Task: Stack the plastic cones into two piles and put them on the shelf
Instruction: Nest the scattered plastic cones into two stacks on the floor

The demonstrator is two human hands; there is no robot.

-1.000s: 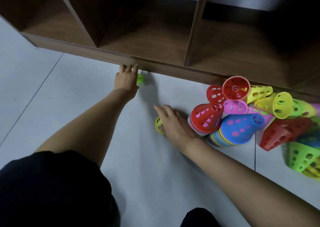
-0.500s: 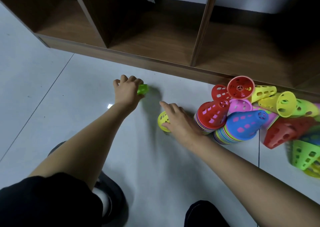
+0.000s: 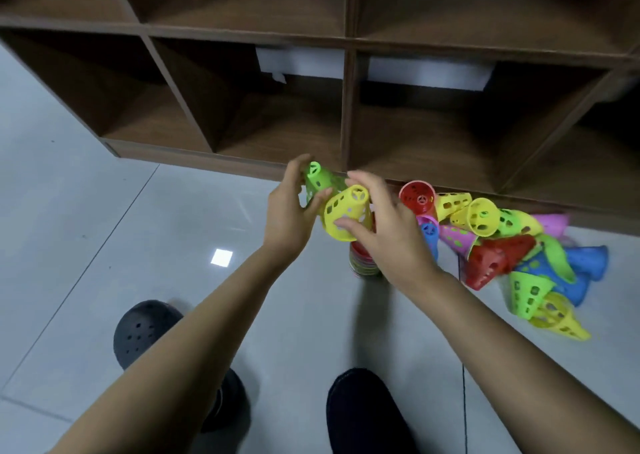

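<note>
before the brown wooden shelf [image 3: 242,167], the right hand [image 3: 391,235], fingers [image 3: 362,181] curled round a yellow plastic cone [image 3: 346,213], hides most of a multicoloured cone stack [image 3: 363,266]. the left hand [image 3: 289,211] grips a blurred green plastic cone [image 3: 318,181] over glossy grey tiles [image 3: 104,228].

Both hands have lifted off the floor, the left hand [image 3: 289,211] gripping the green cone [image 3: 318,180] and the right hand [image 3: 388,232] the yellow cone [image 3: 344,214], brought together.

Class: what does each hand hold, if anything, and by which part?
The left hand grips a green cone round its side wall; the right hand holds a yellow cone by its side wall.
</note>
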